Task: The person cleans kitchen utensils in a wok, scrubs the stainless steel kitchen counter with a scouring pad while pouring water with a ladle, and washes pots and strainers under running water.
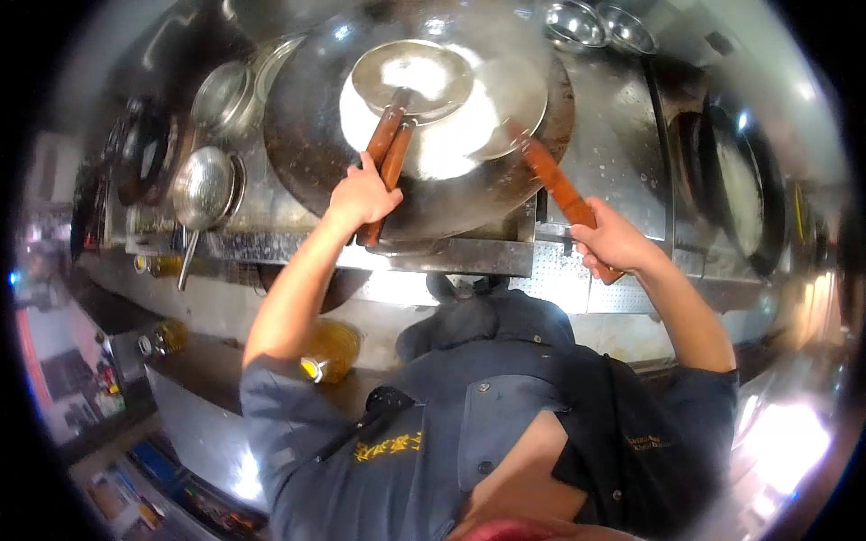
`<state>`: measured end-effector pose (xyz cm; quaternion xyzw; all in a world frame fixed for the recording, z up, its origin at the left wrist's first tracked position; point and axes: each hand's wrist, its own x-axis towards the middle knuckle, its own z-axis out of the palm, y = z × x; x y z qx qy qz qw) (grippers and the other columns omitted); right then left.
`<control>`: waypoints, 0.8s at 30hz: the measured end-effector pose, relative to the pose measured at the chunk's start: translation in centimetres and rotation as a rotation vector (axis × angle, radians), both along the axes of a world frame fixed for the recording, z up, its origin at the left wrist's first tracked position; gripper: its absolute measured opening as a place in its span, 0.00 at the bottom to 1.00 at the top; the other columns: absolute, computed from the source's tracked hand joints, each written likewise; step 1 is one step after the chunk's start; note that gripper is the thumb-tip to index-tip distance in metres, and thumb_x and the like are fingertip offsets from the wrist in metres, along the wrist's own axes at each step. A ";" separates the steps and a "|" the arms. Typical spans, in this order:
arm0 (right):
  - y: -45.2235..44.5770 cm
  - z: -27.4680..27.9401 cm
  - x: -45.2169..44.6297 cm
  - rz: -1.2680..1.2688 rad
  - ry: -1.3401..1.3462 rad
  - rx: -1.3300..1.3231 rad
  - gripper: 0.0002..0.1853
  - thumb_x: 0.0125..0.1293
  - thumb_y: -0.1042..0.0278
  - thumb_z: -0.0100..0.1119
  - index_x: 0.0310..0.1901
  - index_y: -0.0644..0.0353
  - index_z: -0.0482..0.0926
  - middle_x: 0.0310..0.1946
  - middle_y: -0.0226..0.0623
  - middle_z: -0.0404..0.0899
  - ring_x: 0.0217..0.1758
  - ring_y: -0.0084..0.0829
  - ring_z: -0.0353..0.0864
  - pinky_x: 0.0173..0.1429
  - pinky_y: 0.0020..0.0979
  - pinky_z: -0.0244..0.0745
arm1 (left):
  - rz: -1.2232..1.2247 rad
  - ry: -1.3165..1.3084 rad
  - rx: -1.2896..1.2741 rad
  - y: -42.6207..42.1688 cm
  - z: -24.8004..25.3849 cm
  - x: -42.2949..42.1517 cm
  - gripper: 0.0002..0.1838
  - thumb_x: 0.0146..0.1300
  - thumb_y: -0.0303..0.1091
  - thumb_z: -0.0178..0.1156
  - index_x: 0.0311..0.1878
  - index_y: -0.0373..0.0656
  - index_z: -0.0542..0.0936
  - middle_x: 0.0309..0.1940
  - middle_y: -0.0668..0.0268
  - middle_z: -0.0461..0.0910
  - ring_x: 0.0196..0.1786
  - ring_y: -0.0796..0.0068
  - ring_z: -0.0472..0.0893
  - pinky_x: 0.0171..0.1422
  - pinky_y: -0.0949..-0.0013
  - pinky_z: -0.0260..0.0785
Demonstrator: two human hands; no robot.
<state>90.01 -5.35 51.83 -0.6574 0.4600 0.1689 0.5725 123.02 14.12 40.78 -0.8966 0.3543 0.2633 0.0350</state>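
My left hand (363, 191) is wrapped round two brown wooden handles (388, 135) that lie close together. They lead to round mesh strainers (413, 79), apparently one over the other, above the bright middle of a large dark wok (302, 126). On the other side, my right hand (612, 239) grips a thick wooden handle (555, 180). Its round, pale head (510, 95) is blurred over the wok's right part, so its exact kind is unclear. Steam and glare hide much of the wok's contents.
Metal strainers (206, 187) rest left of the wok, with more round strainers (223, 95) behind. Steel bowls (575, 24) stand at the back right. Another dark wok (735, 180) is at far right. A jug of yellow liquid (332, 352) stands below the counter edge.
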 end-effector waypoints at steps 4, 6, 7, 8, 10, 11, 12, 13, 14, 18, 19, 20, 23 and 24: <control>2.4 1.8 -3.4 -0.035 -0.060 -0.029 0.20 0.72 0.72 0.52 0.63 0.67 0.64 0.23 0.31 0.73 0.19 0.23 0.74 0.23 0.33 0.74 | -0.007 0.063 -0.024 0.2 2.5 0.5 0.61 0.53 0.53 0.70 0.78 0.25 0.49 0.57 0.38 0.79 0.61 0.46 0.81 0.69 0.58 0.72; 3.7 3.9 -4.7 -0.019 0.066 -0.182 0.22 0.72 0.72 0.52 0.66 0.64 0.63 0.24 0.40 0.77 0.23 0.32 0.81 0.26 0.37 0.76 | -0.045 0.068 -0.002 0.8 3.8 1.8 0.48 0.47 0.47 0.75 0.68 0.27 0.68 0.53 0.42 0.82 0.59 0.49 0.83 0.65 0.58 0.74; 4.3 3.7 -6.5 0.095 -0.004 -0.439 0.23 0.72 0.72 0.52 0.67 0.63 0.63 0.27 0.46 0.80 0.28 0.39 0.84 0.30 0.41 0.78 | -0.044 0.085 -0.013 1.1 3.4 2.4 0.44 0.49 0.48 0.75 0.64 0.29 0.72 0.53 0.43 0.83 0.59 0.49 0.83 0.65 0.57 0.74; 4.8 3.8 -7.3 0.207 -0.077 -0.693 0.24 0.72 0.72 0.52 0.68 0.62 0.62 0.29 0.53 0.82 0.32 0.47 0.87 0.34 0.45 0.80 | -0.046 0.100 -0.021 1.4 3.0 2.6 0.39 0.50 0.49 0.76 0.60 0.31 0.75 0.53 0.44 0.83 0.59 0.49 0.83 0.64 0.56 0.75; 5.2 4.7 -7.0 0.136 0.059 -0.592 0.26 0.72 0.72 0.53 0.69 0.63 0.61 0.38 0.60 0.84 0.40 0.58 0.87 0.45 0.51 0.80 | -0.065 0.039 0.043 1.1 3.5 1.2 0.37 0.52 0.49 0.75 0.58 0.32 0.76 0.52 0.44 0.83 0.58 0.49 0.83 0.63 0.55 0.75; 4.7 4.2 -6.8 0.133 -0.053 -0.576 0.27 0.72 0.71 0.54 0.70 0.65 0.60 0.40 0.59 0.84 0.41 0.58 0.86 0.46 0.51 0.80 | -0.094 -0.024 0.086 0.3 4.5 -0.2 0.35 0.54 0.49 0.75 0.57 0.33 0.77 0.52 0.45 0.83 0.58 0.50 0.83 0.61 0.54 0.76; 4.0 4.1 -7.2 0.103 -0.150 -0.578 0.28 0.72 0.70 0.55 0.70 0.66 0.59 0.42 0.59 0.84 0.42 0.57 0.86 0.47 0.52 0.80 | -0.148 -0.142 0.066 -0.6 6.0 -2.7 0.32 0.59 0.49 0.72 0.57 0.33 0.77 0.49 0.45 0.84 0.55 0.49 0.84 0.59 0.51 0.76; 3.4 2.6 -6.3 0.076 -0.267 -0.489 0.29 0.73 0.67 0.56 0.70 0.65 0.59 0.39 0.51 0.82 0.38 0.46 0.84 0.43 0.45 0.79 | -0.288 -0.337 -0.163 -0.8 6.4 -4.6 0.28 0.63 0.45 0.69 0.56 0.33 0.77 0.43 0.48 0.85 0.50 0.48 0.85 0.56 0.51 0.77; 2.8 1.0 -5.4 0.048 -0.381 -0.389 0.30 0.73 0.64 0.58 0.70 0.64 0.59 0.37 0.43 0.80 0.34 0.36 0.82 0.39 0.38 0.78 | -0.321 -0.394 -0.369 -1.8 7.2 -7.1 0.22 0.64 0.40 0.68 0.54 0.35 0.77 0.37 0.50 0.85 0.45 0.47 0.85 0.53 0.51 0.78; 2.2 -3.0 -8.4 0.020 -0.644 -0.227 0.36 0.74 0.61 0.60 0.75 0.67 0.54 0.57 0.55 0.79 0.47 0.41 0.86 0.51 0.38 0.81 | -0.460 -0.007 -0.707 -5.8 12.3 -20.5 0.06 0.64 0.25 0.65 0.42 0.36 0.85 0.37 0.51 0.86 0.39 0.54 0.86 0.45 0.60 0.78; 2.1 -3.7 -11.2 0.028 -0.662 -0.202 0.38 0.74 0.61 0.60 0.76 0.67 0.53 0.59 0.54 0.78 0.54 0.44 0.85 0.56 0.40 0.80 | -0.527 0.092 -0.731 -6.5 12.4 -23.3 0.06 0.62 0.24 0.67 0.42 0.35 0.86 0.36 0.52 0.86 0.37 0.60 0.87 0.45 0.63 0.79; 1.7 -4.4 -15.3 -0.005 -0.660 -0.192 0.36 0.74 0.61 0.58 0.76 0.66 0.55 0.59 0.51 0.79 0.53 0.43 0.85 0.58 0.40 0.79 | -0.604 0.122 -0.729 -7.7 12.2 -26.5 0.06 0.62 0.24 0.67 0.42 0.35 0.86 0.36 0.52 0.86 0.37 0.60 0.87 0.45 0.63 0.79; 0.6 -6.5 -27.9 -0.261 -0.639 -0.157 0.31 0.74 0.61 0.57 0.73 0.66 0.61 0.55 0.49 0.81 0.52 0.42 0.85 0.56 0.39 0.79 | -0.580 0.405 -0.638 -11.6 10.6 -35.2 0.08 0.59 0.20 0.69 0.42 0.34 0.86 0.36 0.57 0.87 0.37 0.71 0.86 0.45 0.70 0.78; 0.2 -7.9 -32.2 -0.373 -0.525 -0.257 0.30 0.73 0.61 0.57 0.71 0.66 0.63 0.53 0.49 0.83 0.52 0.44 0.85 0.57 0.40 0.78 | -0.621 0.437 -0.644 -13.4 9.8 -38.2 0.08 0.60 0.21 0.69 0.43 0.34 0.86 0.35 0.57 0.87 0.37 0.72 0.86 0.45 0.71 0.78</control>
